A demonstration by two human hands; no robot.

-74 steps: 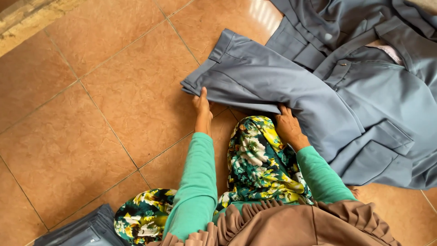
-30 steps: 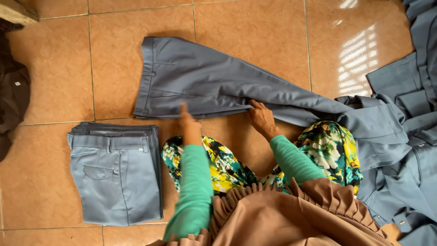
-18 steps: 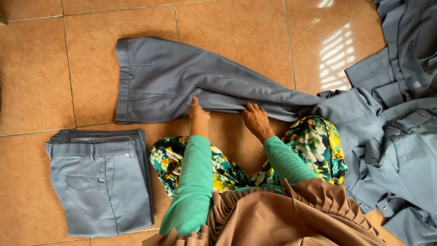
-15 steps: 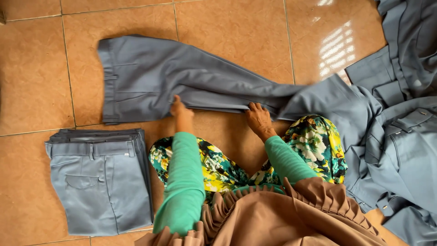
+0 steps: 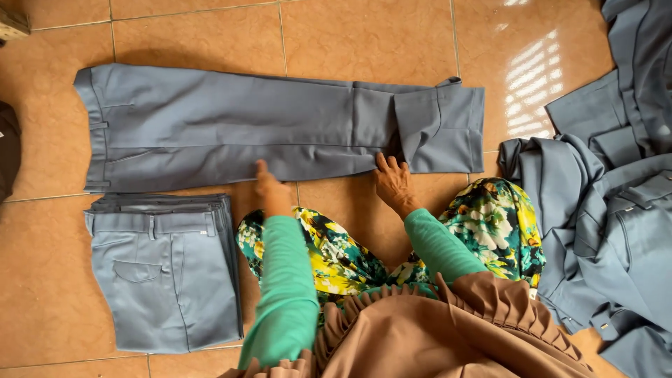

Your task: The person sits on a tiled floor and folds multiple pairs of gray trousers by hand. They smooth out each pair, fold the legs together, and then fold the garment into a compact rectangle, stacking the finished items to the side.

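Observation:
A pair of grey-blue trousers [image 5: 231, 126] lies stretched flat across the tiled floor, waistband at the left, leg ends at the right. My left hand [image 5: 269, 190] rests with fingers on the near edge of the trousers around mid-leg. Further right, my right hand [image 5: 393, 183] presses flat with spread fingers on the near edge, just below a fold close to the cuffs. Neither hand grips the cloth. Green sleeves cover both arms.
A neat stack of folded grey-blue trousers [image 5: 164, 269] sits on the floor at lower left. A loose heap of the same garments [image 5: 616, 203] fills the right side. My knees in floral fabric [image 5: 490, 224] are in front of me. A dark object [image 5: 8, 150] lies at the far left edge.
The trousers have been pulled out from the heap and now lie full length and flat. My hands moved apart along the near edge. The view shifted right, showing the folded stack fully.

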